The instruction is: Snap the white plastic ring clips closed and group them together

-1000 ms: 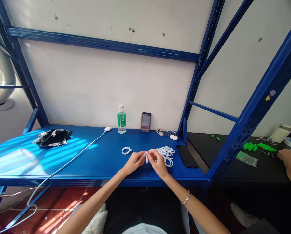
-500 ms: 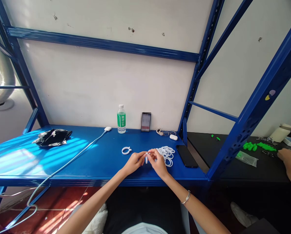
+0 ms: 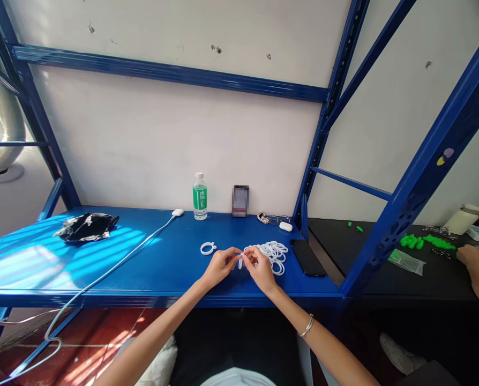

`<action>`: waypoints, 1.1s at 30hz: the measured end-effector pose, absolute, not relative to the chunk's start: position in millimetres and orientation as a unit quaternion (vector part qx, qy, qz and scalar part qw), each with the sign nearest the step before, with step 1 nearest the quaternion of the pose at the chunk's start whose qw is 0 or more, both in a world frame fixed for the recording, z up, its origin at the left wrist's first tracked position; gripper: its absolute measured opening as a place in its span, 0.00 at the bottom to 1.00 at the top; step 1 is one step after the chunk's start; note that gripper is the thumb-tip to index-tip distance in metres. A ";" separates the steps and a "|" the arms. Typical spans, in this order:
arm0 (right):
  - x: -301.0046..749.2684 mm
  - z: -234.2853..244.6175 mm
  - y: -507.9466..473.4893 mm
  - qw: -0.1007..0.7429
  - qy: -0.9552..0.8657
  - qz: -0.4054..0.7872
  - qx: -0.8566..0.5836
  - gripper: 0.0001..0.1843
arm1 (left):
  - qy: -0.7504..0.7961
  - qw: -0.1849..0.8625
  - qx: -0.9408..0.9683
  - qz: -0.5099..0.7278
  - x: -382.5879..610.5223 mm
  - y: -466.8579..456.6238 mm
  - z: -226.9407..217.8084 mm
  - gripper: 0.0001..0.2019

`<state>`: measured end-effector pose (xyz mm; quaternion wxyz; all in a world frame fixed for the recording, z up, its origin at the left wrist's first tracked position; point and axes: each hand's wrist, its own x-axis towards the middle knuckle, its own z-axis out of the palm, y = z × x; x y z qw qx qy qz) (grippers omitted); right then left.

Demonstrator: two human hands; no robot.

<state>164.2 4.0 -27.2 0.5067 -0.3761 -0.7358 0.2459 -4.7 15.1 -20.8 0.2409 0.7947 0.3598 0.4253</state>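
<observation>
My left hand [image 3: 219, 266] and my right hand [image 3: 259, 269] meet over the blue shelf top [image 3: 143, 257], both pinching one small white plastic ring [image 3: 241, 260] between their fingertips. Just behind my right hand lies a heap of several white rings [image 3: 274, 253]. One single white ring [image 3: 208, 248] lies apart on the shelf, to the left of my left hand.
At the back stand a green-labelled water bottle [image 3: 200, 197], a small dark box [image 3: 240, 201], glasses [image 3: 272, 219] and a white earbud case [image 3: 286, 227]. A black phone [image 3: 307, 258] lies right of the heap. White cable [image 3: 114, 262], crumpled black bag [image 3: 85, 225]. Another person's hand [image 3: 478, 268] rests far right near green parts [image 3: 424, 242].
My fingers have shifted slightly on the white ring, tipping it a little. Nothing else has moved.
</observation>
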 end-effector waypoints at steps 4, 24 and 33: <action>164.2 -25.4 2.8 0.503 -0.739 0.240 -0.379 0.12 | 0.357 0.243 0.792 0.432 -4.9 15.9 -22.0 0.16; 164.4 -25.3 2.5 0.497 -0.751 0.226 -0.371 0.10 | 0.351 0.245 0.788 0.443 -4.6 16.7 -23.7 0.13; 164.4 -25.5 3.2 0.493 -0.755 0.227 -0.368 0.09 | 0.345 0.248 0.791 0.440 -5.4 16.3 -24.6 0.12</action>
